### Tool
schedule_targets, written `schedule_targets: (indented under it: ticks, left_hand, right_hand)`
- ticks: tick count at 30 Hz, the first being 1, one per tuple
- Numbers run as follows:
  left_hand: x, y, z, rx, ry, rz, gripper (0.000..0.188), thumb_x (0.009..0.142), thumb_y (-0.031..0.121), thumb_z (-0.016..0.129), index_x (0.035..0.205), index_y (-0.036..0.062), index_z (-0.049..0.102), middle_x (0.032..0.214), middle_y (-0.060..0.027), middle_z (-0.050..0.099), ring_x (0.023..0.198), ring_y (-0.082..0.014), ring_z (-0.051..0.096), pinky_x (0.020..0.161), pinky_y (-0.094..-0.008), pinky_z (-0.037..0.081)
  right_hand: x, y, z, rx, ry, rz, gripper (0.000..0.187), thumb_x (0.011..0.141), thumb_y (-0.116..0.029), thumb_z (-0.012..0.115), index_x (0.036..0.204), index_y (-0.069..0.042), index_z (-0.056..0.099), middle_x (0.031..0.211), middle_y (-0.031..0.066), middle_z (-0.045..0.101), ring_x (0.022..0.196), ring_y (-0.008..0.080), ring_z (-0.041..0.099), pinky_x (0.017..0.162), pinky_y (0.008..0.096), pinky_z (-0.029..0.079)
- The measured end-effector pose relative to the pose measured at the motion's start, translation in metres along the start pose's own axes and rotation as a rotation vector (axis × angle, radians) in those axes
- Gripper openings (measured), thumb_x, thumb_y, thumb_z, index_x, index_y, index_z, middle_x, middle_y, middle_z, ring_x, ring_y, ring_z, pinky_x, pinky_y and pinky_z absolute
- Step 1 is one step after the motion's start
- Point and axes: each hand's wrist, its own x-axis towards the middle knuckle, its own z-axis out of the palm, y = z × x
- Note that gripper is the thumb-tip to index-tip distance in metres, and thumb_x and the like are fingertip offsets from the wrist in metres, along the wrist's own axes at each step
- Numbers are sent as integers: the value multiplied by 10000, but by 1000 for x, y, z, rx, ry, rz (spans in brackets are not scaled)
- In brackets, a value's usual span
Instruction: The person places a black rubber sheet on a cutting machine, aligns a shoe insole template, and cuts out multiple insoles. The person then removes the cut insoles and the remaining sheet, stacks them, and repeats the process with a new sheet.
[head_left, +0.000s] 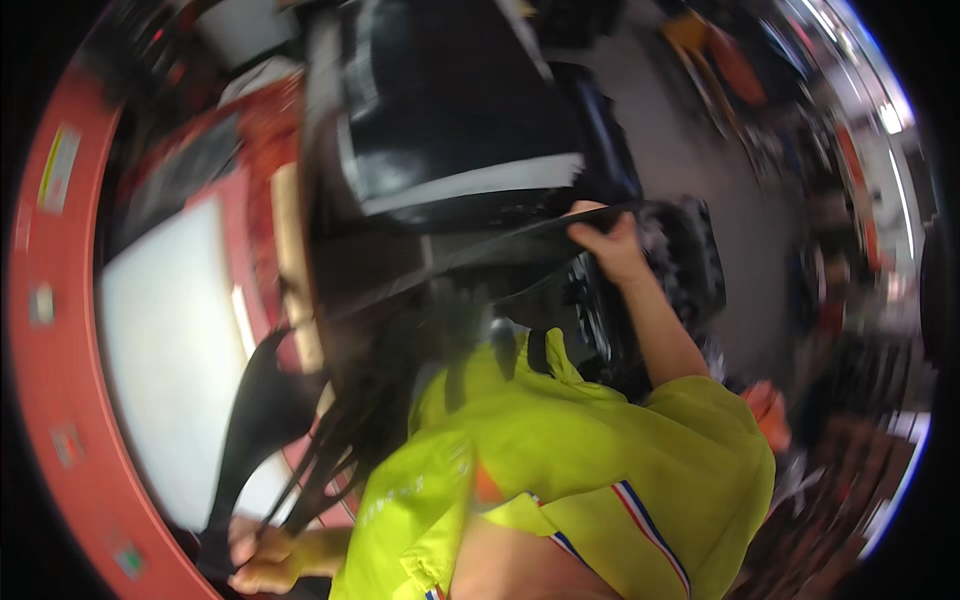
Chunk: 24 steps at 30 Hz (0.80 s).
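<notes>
A long, thin black strip [500, 240] stretches across in front of me, blurred by motion; it looks like flexible sheet material. My right hand [612, 245] pinches its edge between thumb and fingers at the upper right. Low on the left, my left hand [262, 558] is closed round black strips, several of them thin and trailing. A wide black flap [265, 410] rises above that hand. I cannot tell whether both hands hold one and the same piece. Just beyond my right hand lies a large black sheet or pad [460, 110] with a pale band [480, 183] along its near edge.
A red frame [62, 400] curves along the left, beside a white panel [175, 340]. A wooden bar [292, 270] stands near it. Glossy black bundles [690, 260] sit right of my right hand. Grey floor [690, 130] runs beyond, with shelving [870, 460] at the far right.
</notes>
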Motion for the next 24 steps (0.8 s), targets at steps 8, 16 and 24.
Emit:
schedule_targets:
  ticks: [8,16,24]
  left_hand:
    - [130,-74,133,301,65,-82,344,1007,296,516,820,26,620,641,-39,600,492,-135,551,505,-256,437]
    - [260,-138,374,284,-17,-68,322,1014,322,507,895,49,629,730,-37,620,576,-138,569,600,-267,465]
    - [334,-209,741,-98,-418,-149,314,1021,348,499,969,72,638,820,-35,641,659,-142,586,695,-279,493]
  right_hand:
    - [8,-4,-27,322,104,-549,188,858,-174,766,966,-30,708,888,5,711,831,59,624,748,245,508]
    - [-84,36,-390,-97,624,33,243,762,-242,837,921,-70,771,857,23,739,779,105,657,750,257,506]
    - [-243,-15,-663,-676,1777,226,464,698,-403,879,557,-26,649,614,-58,518,572,55,436,546,230,391]
